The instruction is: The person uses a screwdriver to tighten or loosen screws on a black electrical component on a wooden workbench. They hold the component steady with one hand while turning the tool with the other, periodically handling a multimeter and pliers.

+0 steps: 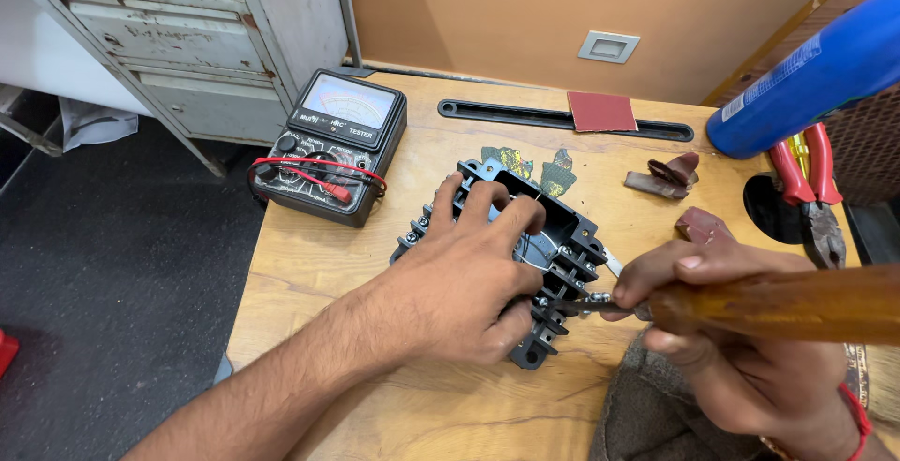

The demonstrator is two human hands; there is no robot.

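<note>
Room: bare tabotop strip — no, bare tabletop (pixel 309 273) left of the black terminal block (pixel 562 236).
Left hand (pixel 459 283): my fingers spread, pressing the block.
Right hand (pixel 712 311): gripping a wooden-handled tool (pixel 797 303), tip probably at a terminal.

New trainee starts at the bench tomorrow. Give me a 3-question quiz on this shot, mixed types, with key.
1. True or false: the left hand presses down on the black terminal block.
2. Which lies left of the block? A) analog multimeter B) red-handled pliers C) blue cylinder
3. What does the right hand hold against the block's terminals?

Key: 1 true. 2 A. 3 A wooden-handled tool, its metal tip at the block's right side.
</note>
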